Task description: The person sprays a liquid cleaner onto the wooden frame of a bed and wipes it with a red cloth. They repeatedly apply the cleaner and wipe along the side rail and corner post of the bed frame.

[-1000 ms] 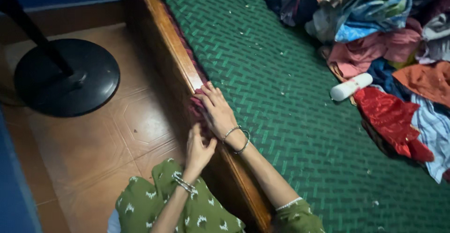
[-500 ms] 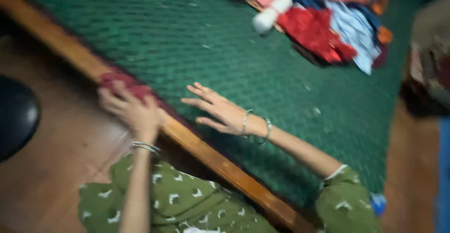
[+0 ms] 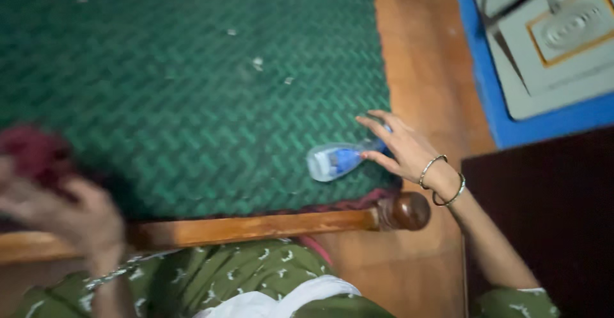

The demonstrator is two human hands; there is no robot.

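- My right hand [image 3: 401, 146] is at the bottle [image 3: 342, 159], which lies on its side on the green mat [image 3: 192, 100], near the mat's corner and the round bedpost [image 3: 409, 210].
- The fingers [image 3: 374, 123] are spread and arch over the bottle's neck end; they touch it but have not wrapped round it, so the hand is loose, not clenched.
- The clear body with its blue label points away from my palm, toward the middle of the mat.
- To do this well, I judge the fingers should curl under the neck and the thumb close from the near side, since a bottle lying flat may roll off the edge.
- My left hand [image 3: 70, 212] is blurred at the wooden rail [image 3: 256, 227], closed on a dark red cloth [image 3: 35, 155], well apart from the bottle.
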